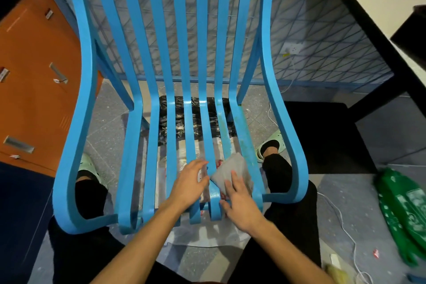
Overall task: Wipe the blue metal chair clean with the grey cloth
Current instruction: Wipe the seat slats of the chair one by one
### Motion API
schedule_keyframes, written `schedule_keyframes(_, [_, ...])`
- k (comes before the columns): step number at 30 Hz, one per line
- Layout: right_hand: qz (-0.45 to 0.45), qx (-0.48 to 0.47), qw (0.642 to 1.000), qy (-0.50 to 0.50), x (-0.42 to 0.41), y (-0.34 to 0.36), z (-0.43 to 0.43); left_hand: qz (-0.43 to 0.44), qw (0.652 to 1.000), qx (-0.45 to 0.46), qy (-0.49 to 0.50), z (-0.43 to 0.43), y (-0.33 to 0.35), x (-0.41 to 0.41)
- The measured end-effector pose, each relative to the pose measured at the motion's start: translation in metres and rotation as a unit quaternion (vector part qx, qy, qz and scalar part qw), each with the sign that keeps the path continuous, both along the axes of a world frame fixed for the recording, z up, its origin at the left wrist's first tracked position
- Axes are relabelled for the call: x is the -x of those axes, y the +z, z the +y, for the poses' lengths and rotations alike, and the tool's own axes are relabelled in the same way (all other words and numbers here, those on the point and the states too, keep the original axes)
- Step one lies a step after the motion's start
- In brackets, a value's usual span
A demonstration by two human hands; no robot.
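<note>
The blue metal chair (136,145) fills the view, its slatted seat and back facing me. A folded grey cloth (232,168) lies on the right-hand seat slats near the front edge. My right hand (242,205) rests flat on the cloth's near part, fingers straight and pressing it onto the slats. My left hand (187,183) lies just left of the cloth on the middle slats, fingers loosely spread, its fingertips close to the cloth's left edge. The right slats beyond the cloth look dusty and speckled.
An orange locker cabinet (34,90) stands to the left. A black table (368,53) runs along the right. Black and clear plastic sheeting (196,122) lies on the floor under the seat. A green bag (405,212) and white cables (345,233) lie at right. My legs flank the chair.
</note>
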State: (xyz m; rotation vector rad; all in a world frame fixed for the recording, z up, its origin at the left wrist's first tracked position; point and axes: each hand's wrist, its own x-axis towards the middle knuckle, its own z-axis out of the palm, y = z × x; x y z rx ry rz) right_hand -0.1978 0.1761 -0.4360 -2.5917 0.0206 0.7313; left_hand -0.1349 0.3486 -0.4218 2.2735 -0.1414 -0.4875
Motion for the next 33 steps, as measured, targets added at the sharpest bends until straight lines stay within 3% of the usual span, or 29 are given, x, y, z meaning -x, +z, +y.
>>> schedule_keyframes(9, [-0.046, -0.010, 0.992, -0.119, -0.029, -0.009, 0.007, -0.061, 0.987, -0.133, -0.068, 0.001, -0.032, -0.029])
schedule_keyframes(13, [-0.092, 0.087, 0.987, -0.099, -0.041, -0.019, 0.014, -0.060, 0.982, -0.161, -0.076, 0.005, -0.052, -0.028])
schedule_keyframes(17, [-0.140, 0.117, 0.977, -0.106, -0.063, -0.032, 0.018, -0.125, 0.964, -0.222, -0.075, 0.004, -0.074, -0.023])
schedule_keyframes(20, [-0.156, 0.107, 0.977, -0.101, -0.087, -0.039, 0.018, -0.110, 0.966, -0.222, -0.073, 0.000, -0.081, -0.024])
schedule_keyframes(25, [-0.138, 0.106, 0.983, -0.064, -0.151, -0.043, 0.018, -0.208, 0.963, -0.164, -0.051, 0.004, -0.083, -0.017])
schedule_keyframes(27, [-0.133, 0.120, 0.983, -0.041, -0.177, -0.039, 0.018, -0.203, 0.967, -0.147, -0.040, 0.003, -0.082, -0.018])
schedule_keyframes(33, [-0.136, 0.110, 0.983, -0.046, -0.190, -0.037, 0.017, -0.196, 0.962, -0.181, -0.063, 0.006, -0.083, -0.019])
